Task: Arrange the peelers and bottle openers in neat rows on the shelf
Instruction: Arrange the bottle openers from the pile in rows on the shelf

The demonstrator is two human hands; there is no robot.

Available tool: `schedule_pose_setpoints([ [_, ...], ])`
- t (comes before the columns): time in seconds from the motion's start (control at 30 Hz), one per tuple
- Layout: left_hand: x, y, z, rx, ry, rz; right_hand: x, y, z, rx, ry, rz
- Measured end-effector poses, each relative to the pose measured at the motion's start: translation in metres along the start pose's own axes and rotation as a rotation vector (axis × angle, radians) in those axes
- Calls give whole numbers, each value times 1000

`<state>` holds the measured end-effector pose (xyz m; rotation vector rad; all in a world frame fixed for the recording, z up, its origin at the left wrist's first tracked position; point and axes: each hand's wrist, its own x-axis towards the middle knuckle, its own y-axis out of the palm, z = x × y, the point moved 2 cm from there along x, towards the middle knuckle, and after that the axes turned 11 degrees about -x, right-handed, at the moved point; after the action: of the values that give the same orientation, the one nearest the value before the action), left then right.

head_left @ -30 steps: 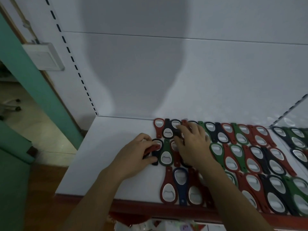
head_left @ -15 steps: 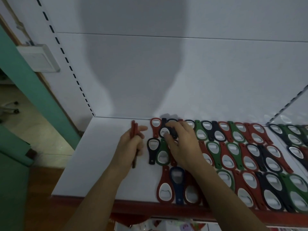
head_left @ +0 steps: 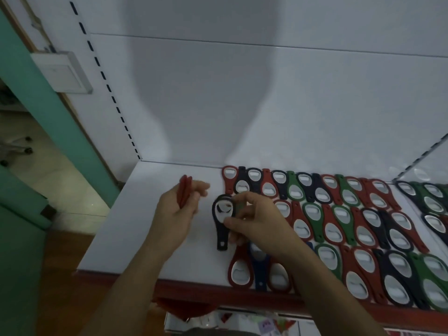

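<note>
The white shelf [head_left: 135, 221] carries rows of bottle openers [head_left: 339, 215] in red, green, black and blue, packed side by side across its centre and right; the left portion is bare. The right hand [head_left: 260, 223] pinches a black bottle opener [head_left: 221, 220] at the rows' left end, ring uppermost, handle pointing toward the front edge. The left hand [head_left: 173, 215], just left of it, grips a red bottle opener [head_left: 183, 194] edge-on, fingers curled round it.
</note>
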<state>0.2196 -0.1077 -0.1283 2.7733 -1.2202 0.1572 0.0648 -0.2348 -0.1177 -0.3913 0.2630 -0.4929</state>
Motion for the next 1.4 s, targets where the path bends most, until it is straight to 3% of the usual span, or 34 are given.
schedule_pose_setpoints([
  [0.03, -2, -6, 0, 151, 35, 73, -4, 1, 0, -60, 16, 34],
  [0.17, -14, -13, 2, 388, 7, 385, -17, 11, 3, -238, 10, 58],
  [0.37, -28, -6, 5, 595, 97, 489, -24, 20, 3, -255, 53, 147],
  [0.4, -30, -6, 5, 601, 100, 502, -20, 17, 0, -318, 26, 73],
  [0.5, -34, -8, 7, 645, 71, 550, -8, 1, -6, -607, -145, -359],
  [0.57, -36, -8, 7, 658, 40, 582, -2, -2, -15, -816, -188, -528],
  [0.7, -36, -5, 6, 679, 18, 656, 7, 4, -35, -948, -2, -427],
  [1.13, -38, 6, 5, 724, 47, 696, 5, 9, -43, -1019, -15, -454],
  [1.23, -38, 6, 3, 560, 36, 501, 2, 9, -39, -968, -16, -460],
  [1.3, -31, 7, -2, 169, -98, 347, 0, 4, -26, -815, -115, -519],
  [1.37, -18, 12, -9, -263, -315, 351, 3, -3, -9, -534, -235, -507],
  [1.4, -13, 15, -11, -367, -360, 395, 5, -5, -2, -395, -267, -457],
])
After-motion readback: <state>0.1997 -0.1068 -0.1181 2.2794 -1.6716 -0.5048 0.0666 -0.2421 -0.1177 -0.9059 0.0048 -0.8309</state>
